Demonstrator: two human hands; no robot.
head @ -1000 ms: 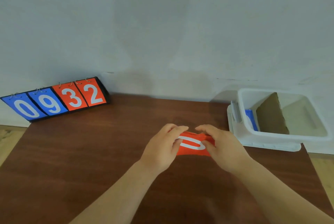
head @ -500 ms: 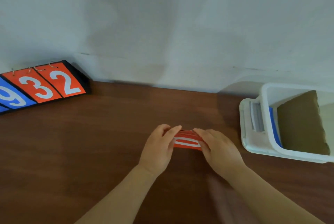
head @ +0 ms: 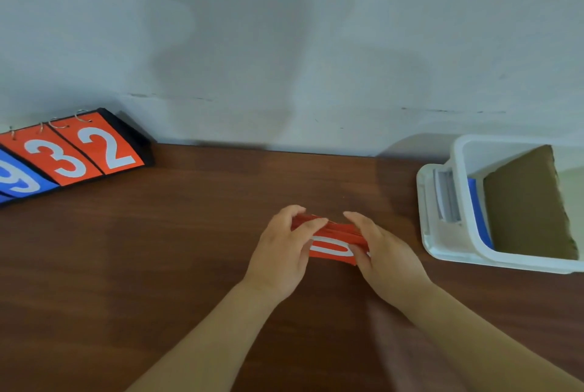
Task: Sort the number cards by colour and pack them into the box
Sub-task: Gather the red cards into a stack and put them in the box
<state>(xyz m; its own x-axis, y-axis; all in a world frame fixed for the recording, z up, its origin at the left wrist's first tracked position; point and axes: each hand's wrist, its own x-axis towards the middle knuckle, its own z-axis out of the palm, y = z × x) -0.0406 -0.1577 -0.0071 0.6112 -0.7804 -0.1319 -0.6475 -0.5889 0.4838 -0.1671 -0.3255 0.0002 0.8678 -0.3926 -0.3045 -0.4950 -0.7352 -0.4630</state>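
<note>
Squaring a stack of red cards left of the box: left hand and right hand each pinched one end, fingers curled round it. Edges wanted evening before lifting. Bare table lay between stack and box. Blue cards stood inside, left of the cardboard divider.

Scoreboard cut off L, box cut R, red cards half-hidden, digit prob. 0

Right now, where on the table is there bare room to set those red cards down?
Bare wood: between the scoreboard and the left hand, and from the red cards back to the wall. Tighter between the right hand and the white box.
</note>
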